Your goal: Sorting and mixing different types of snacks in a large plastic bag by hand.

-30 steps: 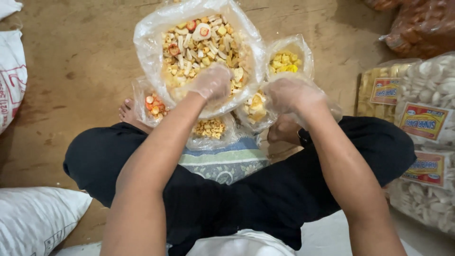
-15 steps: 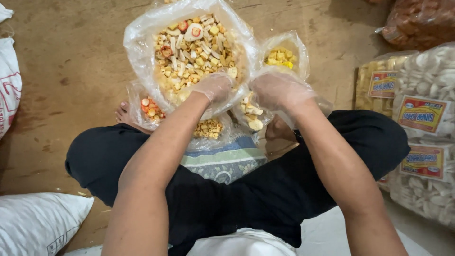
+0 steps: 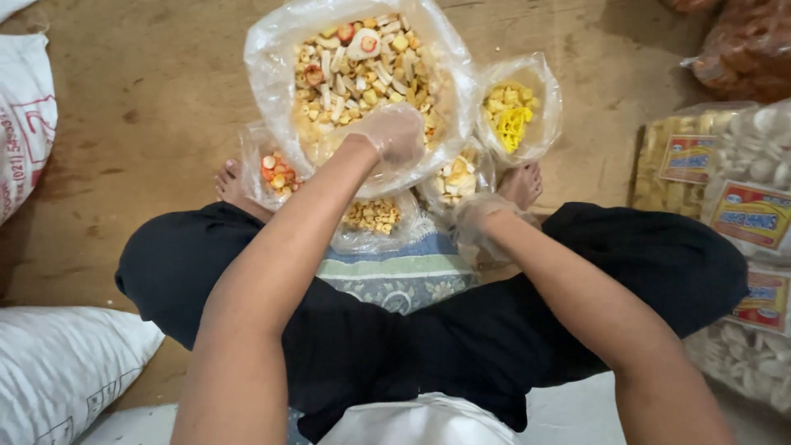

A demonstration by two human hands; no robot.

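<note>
Down low, seated cross-legged on a brown floor (image 3: pixel 148 107), black trousers (image 3: pixel 511 330). Left hand (image 3: pixel 394 132) in a thin clear glove, resting on the near edge of the big clear bag (image 3: pixel 272 58) of mixed snack bits: white sticks, yellow cubes, red-and-white rounds. Fingers bent and close together, tips dipped into the mix; can't tell if pinching anything. Right hand (image 3: pixel 478 218), also gloved, lower down, just beside the small bag of pale chunks (image 3: pixel 455 177), near the right foot (image 3: pixel 521 183). Fingers curled in, hidden under crinkled plastic, grip can't be told. Round the big bag, 4 small bags: yellow curly bits (image 3: pixel 511 115) at right, orange-and-white rounds (image 3: pixel 276 171) at left, tan nuggets (image 3: pixel 375 216) in the middle, touching a striped cloth (image 3: pixel 395 272). White sacks (image 3: pixel 58 371) at left. Packed cracker bags w/ red-and-yellow labels (image 3: pixel 741 214) at right.
</note>
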